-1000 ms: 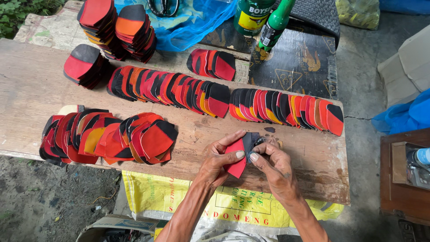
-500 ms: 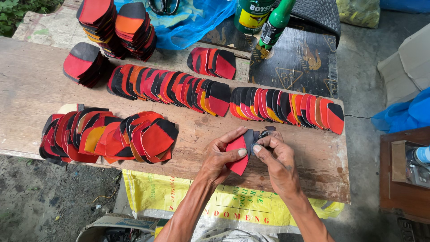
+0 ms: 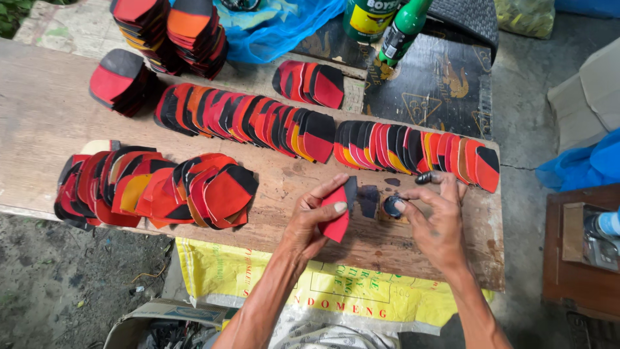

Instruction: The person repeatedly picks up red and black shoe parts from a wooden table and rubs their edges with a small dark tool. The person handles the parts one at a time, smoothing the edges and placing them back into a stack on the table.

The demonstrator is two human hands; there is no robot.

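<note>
My left hand (image 3: pixel 311 216) grips a red leather-like cut piece with a black end (image 3: pixel 338 214), holding it upright over the wooden board (image 3: pixel 45 110). My right hand (image 3: pixel 434 223) is a little to the right, its fingertips pressed on a small dark round thing (image 3: pixel 391 205) that rests on the board; what it is I cannot tell. A dark smear (image 3: pixel 369 197) lies between the two hands. Overlapping rows of red, orange and black pieces (image 3: pixel 258 119) (image 3: pixel 420 150) run along the board behind my hands, and another fanned heap (image 3: pixel 161 187) lies to the left.
Stacks of the same pieces (image 3: pixel 171 32) stand at the back left. A green bottle (image 3: pixel 403 29) and a can (image 3: pixel 368 16) stand on a black mat (image 3: pixel 445 84). Blue plastic (image 3: pixel 284 29) lies behind. A yellow printed sack (image 3: pixel 290 284) hangs below the board's front edge.
My right hand has drawn away from the red piece to the right and now presses on the small dark round thing. My left hand still holds the piece.
</note>
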